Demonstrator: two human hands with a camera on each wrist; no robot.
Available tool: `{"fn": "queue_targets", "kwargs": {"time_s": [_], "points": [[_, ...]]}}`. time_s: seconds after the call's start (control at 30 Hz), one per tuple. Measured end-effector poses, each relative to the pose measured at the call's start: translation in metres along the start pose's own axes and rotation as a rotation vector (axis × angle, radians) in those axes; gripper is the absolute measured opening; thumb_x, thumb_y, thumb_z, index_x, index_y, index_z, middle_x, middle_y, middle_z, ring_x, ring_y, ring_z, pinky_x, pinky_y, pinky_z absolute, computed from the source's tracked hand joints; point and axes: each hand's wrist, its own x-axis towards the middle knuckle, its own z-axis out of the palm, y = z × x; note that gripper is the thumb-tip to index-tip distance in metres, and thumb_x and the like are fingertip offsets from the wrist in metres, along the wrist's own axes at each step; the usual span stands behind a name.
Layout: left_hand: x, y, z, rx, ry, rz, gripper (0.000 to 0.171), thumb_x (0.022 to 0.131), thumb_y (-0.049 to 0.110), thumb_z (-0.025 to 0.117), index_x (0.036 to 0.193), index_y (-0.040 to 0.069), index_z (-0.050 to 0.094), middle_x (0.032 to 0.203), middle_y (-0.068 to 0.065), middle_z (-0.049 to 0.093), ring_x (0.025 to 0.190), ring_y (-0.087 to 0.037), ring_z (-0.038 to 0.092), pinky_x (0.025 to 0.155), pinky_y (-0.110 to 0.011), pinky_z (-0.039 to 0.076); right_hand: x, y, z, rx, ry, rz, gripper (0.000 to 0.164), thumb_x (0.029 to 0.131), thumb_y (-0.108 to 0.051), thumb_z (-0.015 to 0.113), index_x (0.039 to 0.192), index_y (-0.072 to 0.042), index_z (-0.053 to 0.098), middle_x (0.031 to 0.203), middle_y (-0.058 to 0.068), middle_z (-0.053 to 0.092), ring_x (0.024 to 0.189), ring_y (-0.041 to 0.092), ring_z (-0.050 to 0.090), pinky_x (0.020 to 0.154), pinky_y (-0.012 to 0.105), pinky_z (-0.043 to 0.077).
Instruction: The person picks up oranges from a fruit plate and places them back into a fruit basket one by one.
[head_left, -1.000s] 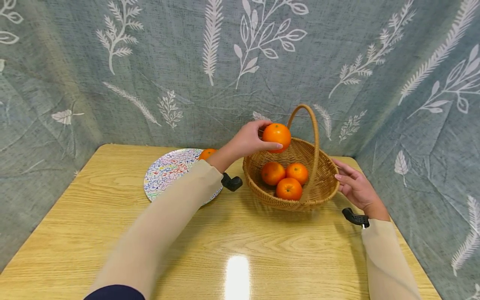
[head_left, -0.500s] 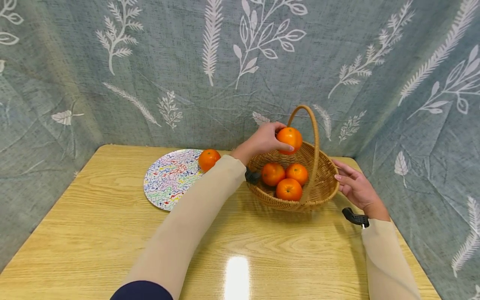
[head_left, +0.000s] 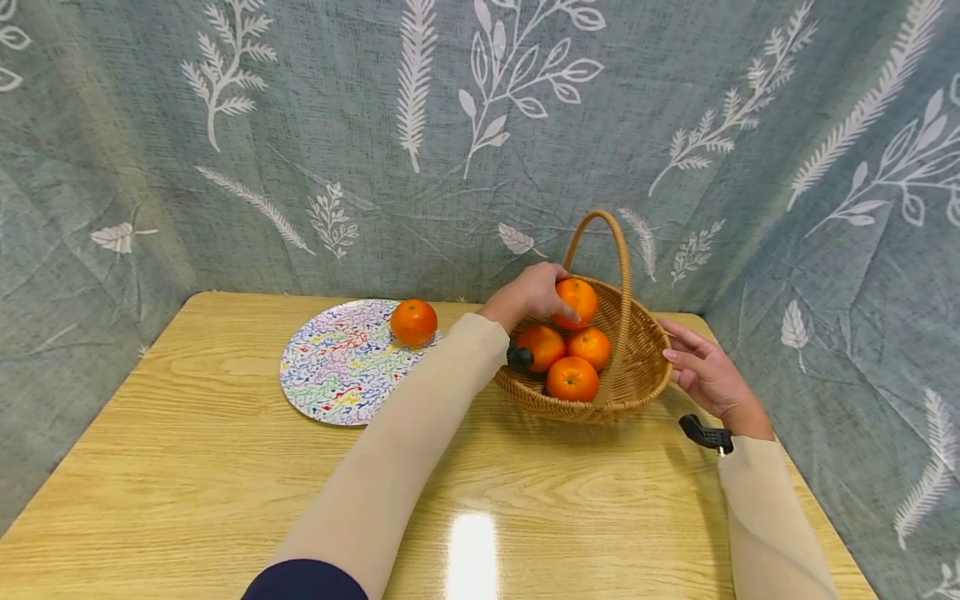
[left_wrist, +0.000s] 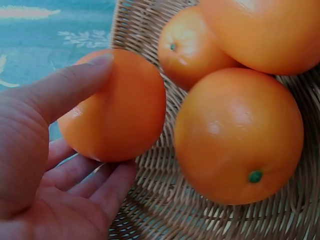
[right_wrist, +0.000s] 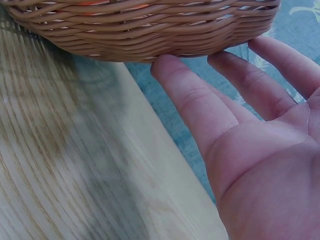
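Observation:
In the head view my left hand (head_left: 534, 293) holds an orange (head_left: 579, 300) low over the back of a wicker basket (head_left: 639, 367). Its thumb lies across the top of this orange in the left wrist view, with the other fingers around the far side and underneath. Three more oranges (head_left: 572, 380) are grouped inside the basket, just in front of the held one. At the basket's right side is my right hand (head_left: 708, 375), its fingertips (right_wrist: 167, 65) touching the woven wall (right_wrist: 165, 37) and its fingers extended.
A round plate (head_left: 330, 358) with a colourful squiggle pattern lies left of the basket, bearing one orange (head_left: 414, 322). The basket's tall arched handle (head_left: 624, 275) rises right of the left hand. Leaf-print curtain (head_left: 360, 108) encloses the wooden table (head_left: 225, 467) behind and at the sides.
The left hand has carried its orange rightward, then down into the basket opening. The orange on the plate has come fully into view. The right hand has stayed at the basket's side.

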Motion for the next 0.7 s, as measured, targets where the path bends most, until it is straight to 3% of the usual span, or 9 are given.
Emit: {"fn": "queue_targets", "kwargs": {"time_s": [0.33, 0.7], "points": [[0.003, -0.008, 0.005, 0.001, -0.016, -0.070, 0.076, 0.091, 0.031, 0.079, 0.154, 0.009, 0.043, 0.146, -0.010, 0.054, 0.125, -0.027, 0.056, 0.107, -0.042, 0.050, 0.000, -0.001, 0.000, 0.003, 0.000, -0.006, 0.064, 0.106, 0.005, 0.044, 0.163, 0.003, 0.015, 0.136, 0.004, 0.061, 0.116, 0.016, 0.069, 0.092, 0.030, 0.060], [0.004, -0.010, 0.013, 0.093, 0.027, -0.044, 0.075, 0.091, 0.033, 0.079, 0.154, 0.009, 0.044, 0.145, -0.011, 0.056, 0.126, -0.027, 0.056, 0.108, -0.041, 0.049, 0.000, 0.003, -0.001, 0.021, 0.004, -0.010, 0.063, 0.106, 0.006, 0.043, 0.163, 0.002, 0.016, 0.136, 0.003, 0.062, 0.115, 0.016, 0.069, 0.091, 0.029, 0.060]]}}
